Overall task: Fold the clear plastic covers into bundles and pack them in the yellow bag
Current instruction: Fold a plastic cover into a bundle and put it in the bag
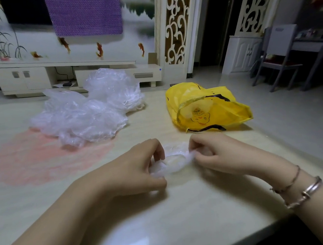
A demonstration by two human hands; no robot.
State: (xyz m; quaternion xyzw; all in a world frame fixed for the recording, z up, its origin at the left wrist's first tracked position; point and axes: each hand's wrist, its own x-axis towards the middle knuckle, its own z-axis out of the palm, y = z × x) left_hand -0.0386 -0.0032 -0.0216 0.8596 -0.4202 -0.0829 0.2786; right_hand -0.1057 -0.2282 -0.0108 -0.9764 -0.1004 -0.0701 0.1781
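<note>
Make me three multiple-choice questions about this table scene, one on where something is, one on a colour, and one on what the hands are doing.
1. Where does the pile of clear covers lie relative to the yellow bag?
A. left of it
B. inside it
C. right of it

2. What colour is the cloth hanging on the far wall?
A. green
B. purple
C. orange

3. What are the hands doing?
A. resting flat on the table
B. lifting the bag
C. both holding one clear cover

Answers:
1. A, the pile sits apart from the bag, on its left on the table.
2. B, the cloth is purple.
3. C, the left hand and right hand grip one small clear cover between them.
</note>
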